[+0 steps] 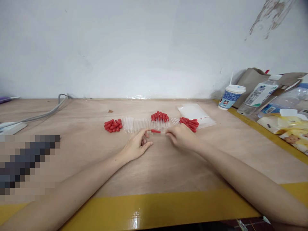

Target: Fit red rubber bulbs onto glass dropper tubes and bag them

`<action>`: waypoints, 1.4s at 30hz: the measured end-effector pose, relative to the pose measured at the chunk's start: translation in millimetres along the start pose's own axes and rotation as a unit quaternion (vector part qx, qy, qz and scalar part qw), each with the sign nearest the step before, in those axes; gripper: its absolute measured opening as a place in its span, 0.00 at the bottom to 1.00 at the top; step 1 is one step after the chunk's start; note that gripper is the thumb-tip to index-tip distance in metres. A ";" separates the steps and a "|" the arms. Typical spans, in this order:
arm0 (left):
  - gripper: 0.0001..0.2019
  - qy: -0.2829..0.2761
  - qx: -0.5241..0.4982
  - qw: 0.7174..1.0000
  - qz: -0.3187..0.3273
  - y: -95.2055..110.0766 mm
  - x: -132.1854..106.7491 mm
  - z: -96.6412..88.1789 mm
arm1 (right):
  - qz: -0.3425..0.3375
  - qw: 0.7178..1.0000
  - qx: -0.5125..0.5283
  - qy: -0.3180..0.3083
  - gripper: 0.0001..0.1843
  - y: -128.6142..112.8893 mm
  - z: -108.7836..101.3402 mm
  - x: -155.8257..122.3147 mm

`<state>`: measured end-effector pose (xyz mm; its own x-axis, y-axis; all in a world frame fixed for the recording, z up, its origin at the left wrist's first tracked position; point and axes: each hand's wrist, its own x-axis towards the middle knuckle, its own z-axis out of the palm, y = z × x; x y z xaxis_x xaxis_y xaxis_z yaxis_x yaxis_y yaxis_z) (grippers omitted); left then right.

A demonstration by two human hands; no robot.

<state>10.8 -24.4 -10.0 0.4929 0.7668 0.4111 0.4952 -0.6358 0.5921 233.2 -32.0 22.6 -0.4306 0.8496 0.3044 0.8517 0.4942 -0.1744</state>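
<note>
Both hands meet near the middle of a wooden table [79,128], with a single dropper [156,131] lying level between them. The left hand [138,146] rests on its edge with the fingers half curled. Its forefinger tip touches the red bulb end of the dropper, but the picture is too small to show whether the thumb closes on it. The right hand [181,138] comes in from 3 o'clock of the dropper, palm down, fingers bunched shut on the clear tube end. Just beyond the hands, at 12 o'clock, a row of clear tubes [136,124] lies side by side on the wood. At the row's 9 o'clock end sits a small heap of loose red bulbs [113,125]. Behind the row stands a cluster of finished droppers [159,116], red tops pointing away from the person. At 1 o'clock of the right hand lies another bundle of droppers [190,124], its far end touching a clear plastic bag [196,112]. Farther out toward 2 o'clock, well apart from the hands, a paper cup [230,97] with a lid and straw stands by the wall, a plastic bottle [258,94] leaning beside it. A grey cable [48,111] runs across the table's far corner at 10 o'clock.
</note>
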 end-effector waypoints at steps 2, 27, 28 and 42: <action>0.17 -0.015 0.012 1.000 0.001 -2.1 0.8 0.1 | 0.119 0.990 0.082 0.002 0.09 16.0 -3.6 8.2; 0.07 -0.051 0.026 0.998 0.031 -3.2 2.4 -0.3 | 0.331 0.942 0.031 0.032 0.17 38.8 9.3 53.1; 0.07 -0.050 0.024 0.998 0.030 -3.2 2.3 -0.2 | 0.334 0.942 0.020 0.030 0.16 42.8 6.0 51.6; 0.08 -0.048 0.025 0.998 0.027 -2.3 2.5 0.0 | 0.280 0.951 -0.130 -0.026 0.15 31.7 12.1 40.2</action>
<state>10.8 -21.0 -10.4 0.5849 0.7203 0.3729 0.5000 -0.6822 0.5335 239.2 20.0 18.0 0.1040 0.9773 0.1845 0.9939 -0.0952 -0.0560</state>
